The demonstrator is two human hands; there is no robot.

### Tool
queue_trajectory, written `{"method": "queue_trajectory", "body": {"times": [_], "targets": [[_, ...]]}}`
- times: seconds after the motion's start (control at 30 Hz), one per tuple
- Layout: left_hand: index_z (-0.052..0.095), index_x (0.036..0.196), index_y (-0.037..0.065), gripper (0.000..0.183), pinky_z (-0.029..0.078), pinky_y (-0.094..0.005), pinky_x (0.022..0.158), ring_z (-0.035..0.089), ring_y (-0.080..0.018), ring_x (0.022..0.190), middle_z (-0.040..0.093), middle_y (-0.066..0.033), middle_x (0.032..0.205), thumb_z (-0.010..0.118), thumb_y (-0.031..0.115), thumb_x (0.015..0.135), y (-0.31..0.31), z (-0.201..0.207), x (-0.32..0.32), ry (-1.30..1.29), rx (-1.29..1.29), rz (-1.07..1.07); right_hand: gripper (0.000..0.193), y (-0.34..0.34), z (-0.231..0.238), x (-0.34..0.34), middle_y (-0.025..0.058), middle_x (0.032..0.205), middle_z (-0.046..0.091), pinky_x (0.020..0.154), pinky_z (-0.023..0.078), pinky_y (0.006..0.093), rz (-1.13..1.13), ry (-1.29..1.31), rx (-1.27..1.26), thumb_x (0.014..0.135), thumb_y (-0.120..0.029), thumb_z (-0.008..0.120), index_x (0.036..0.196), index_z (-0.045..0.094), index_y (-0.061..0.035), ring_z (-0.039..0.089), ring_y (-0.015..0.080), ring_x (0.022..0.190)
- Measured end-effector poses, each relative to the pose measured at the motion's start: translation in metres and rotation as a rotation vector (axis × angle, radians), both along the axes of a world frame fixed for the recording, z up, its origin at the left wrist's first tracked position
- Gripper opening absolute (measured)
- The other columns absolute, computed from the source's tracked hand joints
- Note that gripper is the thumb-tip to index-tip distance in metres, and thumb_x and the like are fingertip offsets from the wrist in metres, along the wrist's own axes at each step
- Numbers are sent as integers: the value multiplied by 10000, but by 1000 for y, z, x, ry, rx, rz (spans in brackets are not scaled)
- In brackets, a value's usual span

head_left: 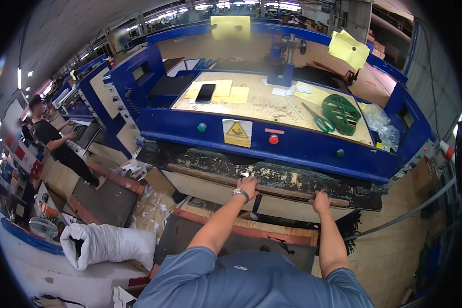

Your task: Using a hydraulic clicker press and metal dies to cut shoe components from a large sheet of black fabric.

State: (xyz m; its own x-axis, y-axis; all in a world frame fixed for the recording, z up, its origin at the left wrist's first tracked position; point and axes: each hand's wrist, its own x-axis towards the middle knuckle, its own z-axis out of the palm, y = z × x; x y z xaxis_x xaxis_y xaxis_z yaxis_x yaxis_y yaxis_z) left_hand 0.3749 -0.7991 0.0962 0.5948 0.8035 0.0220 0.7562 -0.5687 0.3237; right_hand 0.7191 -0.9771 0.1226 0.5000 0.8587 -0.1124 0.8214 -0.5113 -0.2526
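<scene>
In front of me lies a long, worn black board [210, 162] with scratched patches. A brown wooden bar [287, 193] runs along its near edge. My left hand [248, 187], with a watch on the wrist, is closed on this bar near its middle. A small white piece [245, 175] shows at the fingers; whether they touch it I cannot tell. Farther right, my right hand [321, 201] also grips the bar, its fingertips partly hidden. The blue machine [303, 146] stands just beyond the board, with a red button [273, 139] on its front.
The machine top holds a black phone [205, 93], yellow papers [238, 95], green-handled scissors [323, 124], a green slotted plate [341, 114] and a clear plastic bag [380, 123]. A white sack [113, 244] lies at left. Another person [54, 136] stands at a machine there.
</scene>
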Motion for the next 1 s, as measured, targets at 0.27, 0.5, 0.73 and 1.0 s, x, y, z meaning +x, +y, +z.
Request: {"method": "queue_trajectory", "body": {"times": [0.27, 0.5, 0.73, 1.0], "targets": [[726, 1224, 157, 515, 420, -557, 1075, 595, -348, 1227, 657, -114, 1242, 819, 453, 813, -44, -4, -33, 67, -57, -3, 470, -23, -13, 2, 270, 1253, 655, 1012, 519, 535, 336, 50, -80, 802, -254, 883, 1165, 687, -28, 598, 460, 1234], [761, 1065, 77, 299, 565, -438, 853, 703, -345, 918, 712, -140, 968, 784, 337, 920, 13, -5, -29, -459, -321, -3, 521, 51, 14, 12, 182, 1283, 633, 994, 497, 487, 490, 156, 227, 755, -189, 902, 1184, 676, 3, 583, 429, 1210], [724, 1221, 35, 346, 588, -415, 874, 745, -300, 994, 750, -182, 1113, 751, 265, 964, 71, -27, -46, -669, -149, 498, 416, 114, -13, -54, 134, 1185, 641, 1041, 404, 514, 982, 27, 431, 747, -191, 883, 1085, 699, -32, 582, 349, 1195], [747, 1141, 18, 435, 580, -444, 840, 759, -336, 929, 783, -185, 980, 628, 427, 1054, 63, -40, -63, -418, -805, 577, 238, 71, -34, -69, 81, 777, 561, 851, 377, 495, 1146, 41, 372, 878, -166, 775, 750, 587, -97, 562, 299, 824]]}}
